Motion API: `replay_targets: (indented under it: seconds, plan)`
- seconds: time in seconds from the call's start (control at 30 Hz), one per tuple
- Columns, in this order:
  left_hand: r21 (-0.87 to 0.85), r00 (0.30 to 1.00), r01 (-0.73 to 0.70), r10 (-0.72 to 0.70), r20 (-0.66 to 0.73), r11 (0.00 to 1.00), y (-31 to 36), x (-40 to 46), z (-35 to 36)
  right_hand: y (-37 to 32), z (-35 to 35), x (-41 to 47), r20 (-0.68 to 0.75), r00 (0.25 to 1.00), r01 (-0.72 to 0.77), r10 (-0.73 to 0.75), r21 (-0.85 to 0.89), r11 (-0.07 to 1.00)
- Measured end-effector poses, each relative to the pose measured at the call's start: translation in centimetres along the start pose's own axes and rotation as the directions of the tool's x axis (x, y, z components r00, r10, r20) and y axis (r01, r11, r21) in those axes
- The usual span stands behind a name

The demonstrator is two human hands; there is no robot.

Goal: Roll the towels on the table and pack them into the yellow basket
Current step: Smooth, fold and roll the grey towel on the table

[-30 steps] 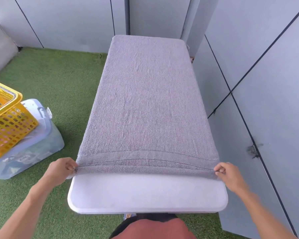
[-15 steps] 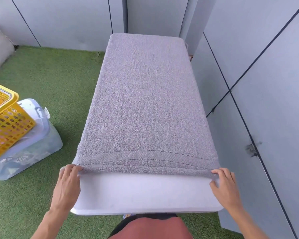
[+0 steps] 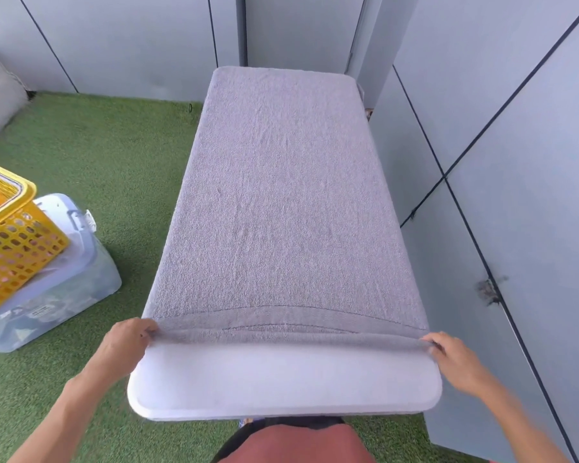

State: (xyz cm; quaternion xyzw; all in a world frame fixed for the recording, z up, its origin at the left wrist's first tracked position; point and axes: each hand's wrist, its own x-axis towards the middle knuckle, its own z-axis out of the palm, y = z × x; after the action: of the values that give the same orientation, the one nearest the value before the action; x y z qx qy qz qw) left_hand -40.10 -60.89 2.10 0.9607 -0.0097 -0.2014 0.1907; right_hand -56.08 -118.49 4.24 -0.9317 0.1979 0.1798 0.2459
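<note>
Grey towel (image 3: pixel 281 202) spread flat along the white table (image 3: pixel 281 382), near edge folded into a thin first turn. Left hand (image 3: pixel 124 345) pinching that edge's left corner, right hand (image 3: pixel 452 359) pinching the right corner, fingers curled. Yellow basket (image 3: pixel 10 238) at left, atop a clear plastic box (image 3: pixel 64 289) on green turf (image 3: pixel 114 155).

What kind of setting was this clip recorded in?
Probably a balcony or small enclosed terrace: artificial grass covers the floor, grey panel walls close it in, and a white folding-style table stands against one wall.
</note>
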Motion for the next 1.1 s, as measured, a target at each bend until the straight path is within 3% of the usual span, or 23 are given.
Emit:
replay_targets:
  seconds: [0.07, 0.13, 0.23, 0.37, 0.47, 0.57, 0.67, 0.8, 0.9, 0.97, 1.07, 1.1]
  plan:
    - [-0.103, 0.996, 0.047, -0.055, -0.076, 0.994, 0.4, 0.8, -0.2, -0.8, -1.0, 0.9, -0.033, 0.997, -0.068, 0.074, 0.162, 0.984]
    - [-0.106, 0.980, 0.034, -0.054, -0.193, 0.994, 0.8, 0.9, -0.3, -1.7, -0.9, 1.4, -0.159, 0.973, -0.124, 0.165, 0.242, 0.962]
    - [0.093, 0.939, -0.096, 0.121, -0.321, 0.991, 1.3, -0.8, 1.1, -2.1, 1.1, 1.1, -0.365, 0.927, -0.069, 0.083, 0.051, 0.996]
    - [0.222, 0.900, -0.163, 0.238, -0.367, 0.961, 1.3, -4.0, 4.3, -2.3, 3.9, -1.5, -0.458, 0.884, 0.027, -0.097, -0.157, 0.987]
    - [0.259, 0.904, -0.186, 0.269, -0.333, 0.948, 0.8, -3.6, 5.1, -2.3, 4.5, -1.1, -0.443, 0.887, 0.043, -0.131, -0.205, 0.978]
    - [0.148, 0.927, -0.143, 0.185, -0.326, 0.978, 1.4, -2.0, 4.4, -2.5, 4.4, 1.0, -0.448, 0.883, 0.049, -0.142, -0.214, 0.976]
    - [0.148, 0.927, -0.180, 0.218, -0.305, 0.972, 1.9, -1.4, 3.0, -2.5, 4.1, 1.5, -0.449, 0.871, 0.076, -0.200, -0.278, 0.958]
    - [0.156, 0.947, -0.265, 0.287, -0.142, 0.952, 0.1, -1.3, 1.2, -1.0, 3.5, 0.0, -0.344, 0.920, 0.084, -0.189, -0.297, 0.951]
    - [0.069, 0.981, -0.193, 0.194, 0.001, 0.979, -0.2, 0.4, -0.3, -1.5, 1.0, 0.3, -0.121, 0.987, 0.090, -0.105, -0.124, 0.988]
    - [0.013, 0.995, -0.101, 0.101, 0.025, 0.995, 0.8, 1.7, -1.0, -2.3, -0.7, 1.5, -0.021, 1.000, 0.000, 0.002, 0.059, 0.998]
    - [-0.121, 0.998, -0.021, 0.014, -0.054, 0.992, 1.8, 2.6, -1.4, -3.4, -1.2, 3.1, -0.052, 0.991, -0.104, 0.121, 0.249, 0.963]
    - [-0.117, 0.997, -0.013, 0.003, -0.083, 0.993, 1.8, 2.6, -1.3, -3.6, -0.9, 3.3, -0.129, 0.982, -0.111, 0.142, 0.219, 0.969]
